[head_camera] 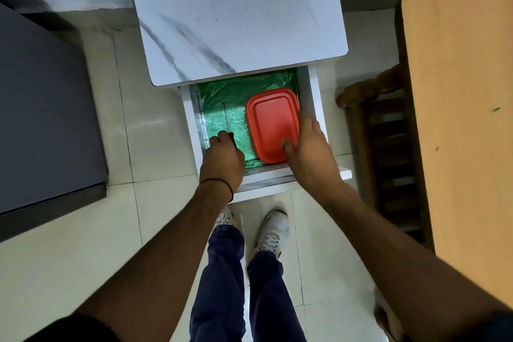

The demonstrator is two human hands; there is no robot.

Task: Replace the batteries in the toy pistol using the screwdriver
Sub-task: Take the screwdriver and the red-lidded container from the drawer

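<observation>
1. Presently the screwdriver (226, 119) lies in the open drawer (315, 97) on a green liner (238, 91), under the table (236, 16) edge.
2. Its long axis runs 6 to 12 o'clock; the shaft points to 12 o'clock from the left hand (222, 159), which is the nearer hand.
3. The left fingers (220, 138) are curled round the dark handle.
4. The right hand (308, 147) grips the red container (270, 122), at 3 o'clock of the screwdriver, with the thumb on the lid.
5. Hidden: most of the handle and the container's contents. The toy pistol and batteries are not in view.
</observation>
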